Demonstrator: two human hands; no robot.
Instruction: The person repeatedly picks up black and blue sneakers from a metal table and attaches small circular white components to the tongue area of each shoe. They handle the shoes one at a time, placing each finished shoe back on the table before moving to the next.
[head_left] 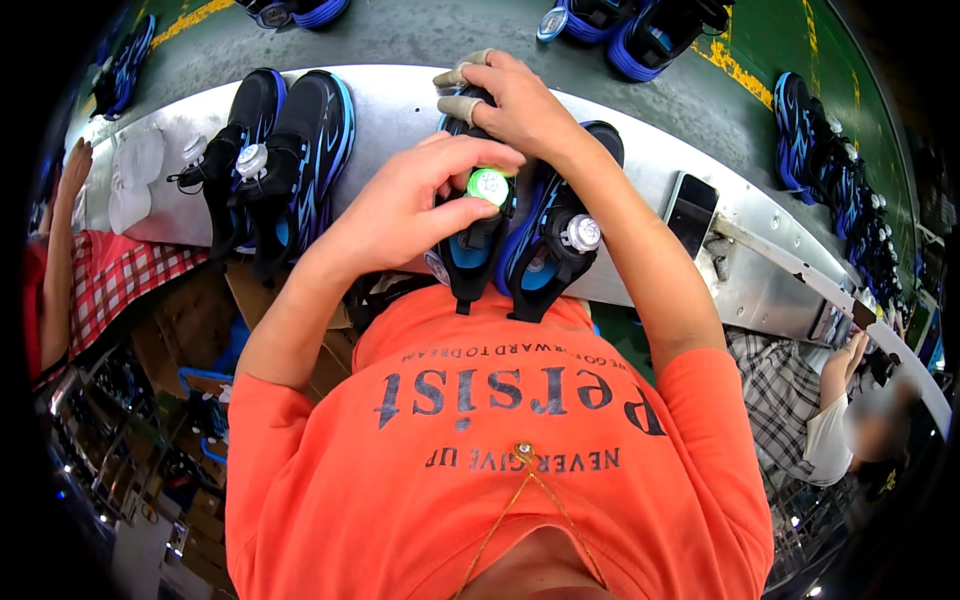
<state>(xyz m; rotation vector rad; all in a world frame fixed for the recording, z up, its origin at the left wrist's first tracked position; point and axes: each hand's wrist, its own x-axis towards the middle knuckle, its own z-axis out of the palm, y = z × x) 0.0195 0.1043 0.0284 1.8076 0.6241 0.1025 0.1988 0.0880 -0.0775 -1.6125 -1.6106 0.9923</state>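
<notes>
Presently, black shoe [468,252] overhangs near edge of metal desk [390,110], its lit green dial [488,187] pinched in grip of left hand [415,195], right hand [520,110] across far toe, grip undeterminable; second shoe [540,262] just right, another pair [315,140] left.

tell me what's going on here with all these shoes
A person at a metal bench is handling a dark shoe. The left hand has thumb and fingers around the green dial on it, while the right hand, with some fingertips covered, is at the toe end. A second shoe with a white dial sits just to the right. Another pair is on the left, and a phone lies on the right.
</notes>
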